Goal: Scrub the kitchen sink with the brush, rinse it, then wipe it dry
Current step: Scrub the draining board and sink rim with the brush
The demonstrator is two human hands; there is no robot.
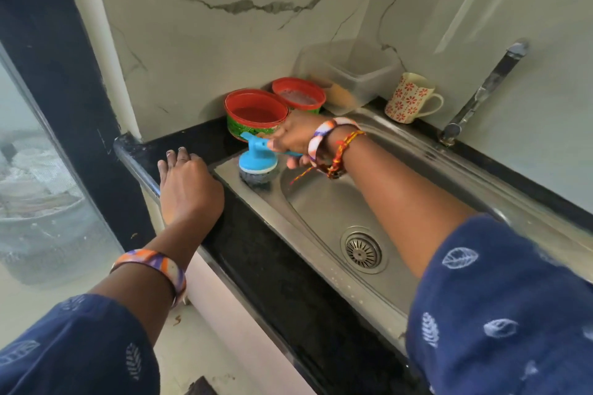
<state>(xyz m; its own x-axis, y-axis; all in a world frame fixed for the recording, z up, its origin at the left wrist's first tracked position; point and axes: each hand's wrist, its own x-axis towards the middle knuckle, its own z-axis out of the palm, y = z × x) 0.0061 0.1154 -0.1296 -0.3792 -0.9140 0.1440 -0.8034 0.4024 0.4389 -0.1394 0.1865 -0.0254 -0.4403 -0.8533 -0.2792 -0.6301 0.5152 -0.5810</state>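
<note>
A steel kitchen sink (324, 202) is set in a black counter, with a round drain strainer (363, 250) in its basin. My right hand (296, 138) is shut on the blue handle of a scrub brush (257, 163). The brush's grey steel-wool head presses on the flat rim at the sink's far left corner. My left hand (187, 189) rests palm down on the black counter edge, fingers apart, holding nothing. No cloth is visible.
Two red-lidded green tubs (256, 115) stand on the counter behind the brush. A clear plastic container (349, 77) and a floral mug (409, 98) sit against the marble wall. A chrome tap (481, 93) rises at the right. A glass panel lies to the left.
</note>
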